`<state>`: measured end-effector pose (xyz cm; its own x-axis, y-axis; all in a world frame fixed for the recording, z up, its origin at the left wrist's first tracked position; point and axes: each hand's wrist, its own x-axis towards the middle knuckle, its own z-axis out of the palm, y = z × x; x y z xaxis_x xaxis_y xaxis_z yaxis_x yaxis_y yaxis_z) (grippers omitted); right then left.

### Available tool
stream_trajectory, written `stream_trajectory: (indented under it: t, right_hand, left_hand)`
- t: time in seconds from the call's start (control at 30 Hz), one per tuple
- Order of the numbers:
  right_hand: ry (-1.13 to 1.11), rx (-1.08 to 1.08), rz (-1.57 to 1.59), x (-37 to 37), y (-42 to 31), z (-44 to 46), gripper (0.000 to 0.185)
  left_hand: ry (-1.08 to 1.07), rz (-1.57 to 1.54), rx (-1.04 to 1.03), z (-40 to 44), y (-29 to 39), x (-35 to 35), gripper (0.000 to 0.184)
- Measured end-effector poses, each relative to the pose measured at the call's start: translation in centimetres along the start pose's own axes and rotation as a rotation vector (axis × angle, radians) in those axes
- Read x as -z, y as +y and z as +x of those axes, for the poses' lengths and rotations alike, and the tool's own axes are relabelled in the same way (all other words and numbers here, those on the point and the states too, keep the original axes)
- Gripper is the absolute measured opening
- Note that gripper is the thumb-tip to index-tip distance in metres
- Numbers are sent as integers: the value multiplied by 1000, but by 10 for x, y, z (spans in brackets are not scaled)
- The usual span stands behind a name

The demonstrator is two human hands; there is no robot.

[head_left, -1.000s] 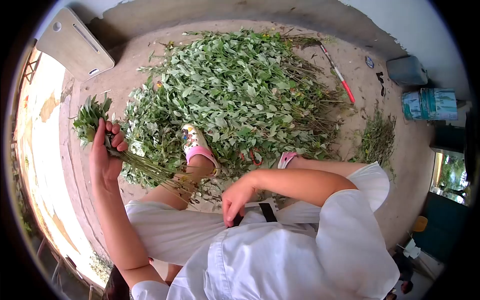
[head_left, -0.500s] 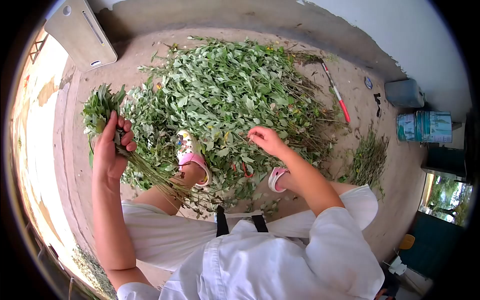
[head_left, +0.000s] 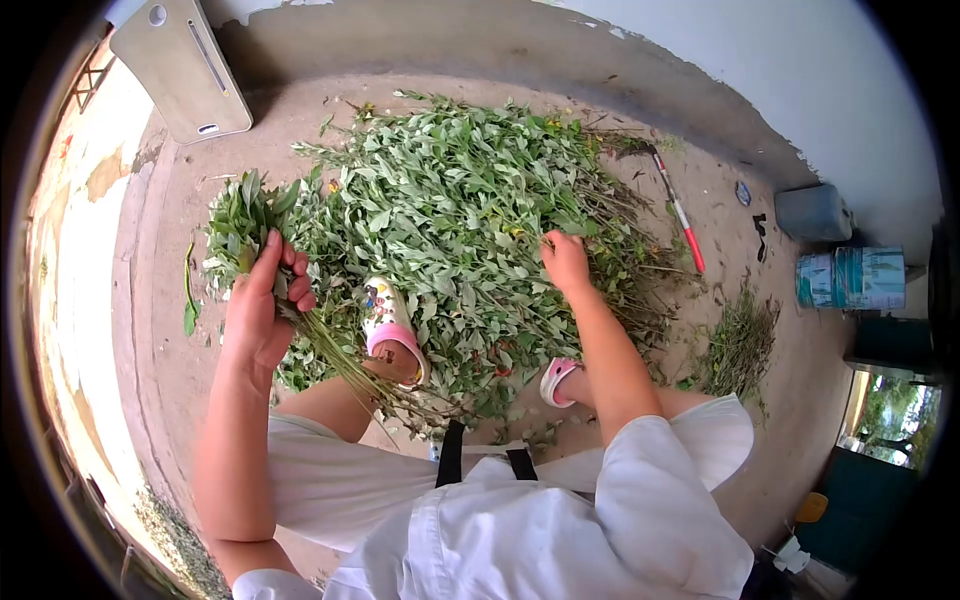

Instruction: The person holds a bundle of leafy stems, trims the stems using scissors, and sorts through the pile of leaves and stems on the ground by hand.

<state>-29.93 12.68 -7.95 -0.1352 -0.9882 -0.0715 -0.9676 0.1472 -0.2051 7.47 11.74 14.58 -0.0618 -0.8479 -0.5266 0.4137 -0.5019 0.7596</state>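
Note:
My left hand (head_left: 268,300) is wrapped round a bunch of leafy stems (head_left: 240,225), with the leaves above the fist and the bare stems slanting down to the right over my leg. My right hand (head_left: 566,262) reaches over the large heap of cut green plants (head_left: 440,190), its fingers pressed together at the leaves near the heap's right part. What those fingers pinch, if anything, is too small to make out. Part of a red-orange object (head_left: 503,362) shows among the leaves between my feet.
A red and white pole (head_left: 683,220) lies right of the heap. Beyond it are a smaller plant pile (head_left: 742,340), a blue container (head_left: 815,213) and a paint bucket (head_left: 852,278). A beige board (head_left: 185,70) leans at the upper left. My shoes (head_left: 385,310) touch the heap's near edge.
My right hand has moved from my lap out to the heap and further right. My left hand has shifted right with its bunch. A loose leafy sprig now lies on the floor at the left.

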Motion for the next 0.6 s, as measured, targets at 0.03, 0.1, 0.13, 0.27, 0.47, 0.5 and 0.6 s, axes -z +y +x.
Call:
stream_trajectory:
  t: [0.03, 0.1, 0.13, 0.27, 0.47, 0.5, 0.6]
  right_hand:
    - [-85, -85, 427, 17, -8, 3, 27]
    - [-186, -89, 1037, 27, -6, 9, 29]
    - [-214, -64, 1132, 49, -16, 5, 27]
    - [-362, 26, 1310, 90, -32, -2, 25]
    - [-377, 55, 1433, 131, -69, -20, 20]
    - [-412, 78, 1451, 135, -72, -23, 20]
    - [-471, 123, 1509, 142, -88, -33, 21]
  left_hand:
    - [-15, 1, -4, 1, -1, 1, 23]
    - [-24, 8, -21, 1, -3, -1, 24]
    - [-25, 20, -25, 0, -4, -2, 24]
    - [-24, 18, -6, -2, -11, -11, 20]
    - [-89, 167, 17, -6, -20, -21, 22]
    - [-113, 170, 18, -4, -22, -23, 23]
    - [-174, 221, 22, -6, -23, -35, 25]
